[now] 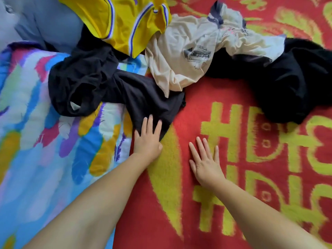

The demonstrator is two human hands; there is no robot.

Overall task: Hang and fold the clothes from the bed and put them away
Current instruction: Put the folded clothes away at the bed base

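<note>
The left hand lies flat with its fingers straight and slightly spread, the fingertips pressing on the near corner of a black shirt; nothing is gripped. The right hand lies flat, palm down, fingers straight and spread, on the red blanket, well clear of any garment and holding nothing. Both forearms are bare and reach in from the lower edge of the view. The black shirt is crumpled, with its collar opening and a pale label turned toward the left; it lies partly on the red blanket and partly on a quilt printed in blue, pink, purple and orange, which covers the left side of the bed. Beyond the black shirt, a yellow jersey with white and purple stripes lies bunched, overlapping the shirt's far edge. Just to the right of the jersey, a cream shirt with a dark printed drawing and a grey collar lies crumpled; its lower edge rests on the black shirt. At the right, a second black garment lies in a heap on the red blanket, its upper left part under the cream shirt. The red blanket carries large yellow-green patterns. At the upper left, a grey-blue padded surface sits behind the quilt.
</note>
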